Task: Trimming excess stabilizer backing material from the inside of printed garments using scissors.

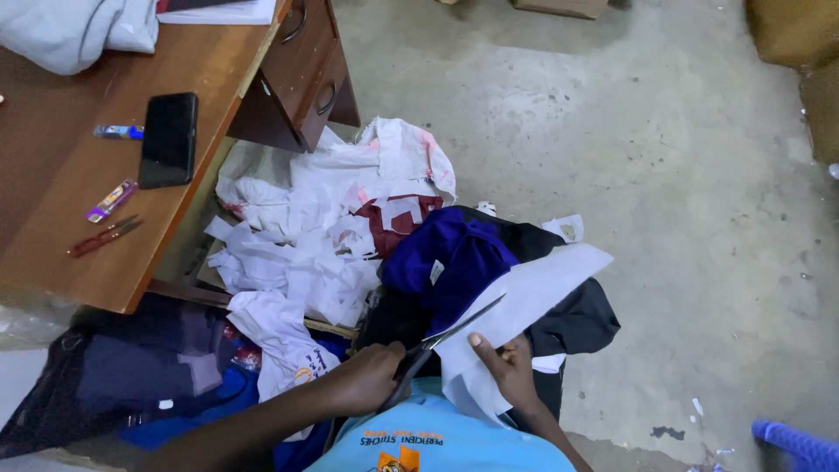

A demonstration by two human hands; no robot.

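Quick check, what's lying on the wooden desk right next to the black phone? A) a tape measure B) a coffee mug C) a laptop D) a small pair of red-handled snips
D: small red-handled snips lie on the wooden desk just below the black phone, beside a small purple item.

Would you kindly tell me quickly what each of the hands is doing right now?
Left hand: closed on the handles of long metal scissors.
Right hand: holding the white fabric piece.
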